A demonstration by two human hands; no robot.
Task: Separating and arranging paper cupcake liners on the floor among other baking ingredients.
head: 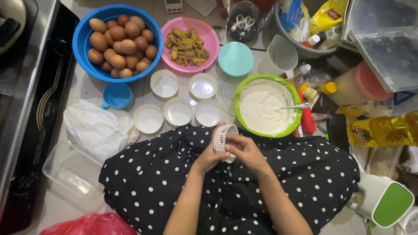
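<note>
A stack of white fluted paper baking cups with a red print (224, 140) was held over the lap, just in front of the green-rimmed plastic bowl of pale batter (265, 109). The left hand (209, 157) was closed around the stack from below and behind, apparently to steady it, while the right hand (244, 149) was pinched onto the near edge, the fingertips set as if to peel one cup away from the rest. The stack was tipped on its side: its long axis ran roughly upright in the picture, leaning a little to the right at the top, and the open mouths faced right, towards the right hand.

Five empty white paper cups (178, 111) had been laid mouth-up in two rows on the floor mat, close together and just beyond the knees, so that each could be reached from the bowl. A metal spoon (296, 106) was left resting in the batter, handle over the right rim. A blue plastic bowl of brown eggs (117, 41) and a pink plate of fried slices (190, 43) were set farther off.
</note>
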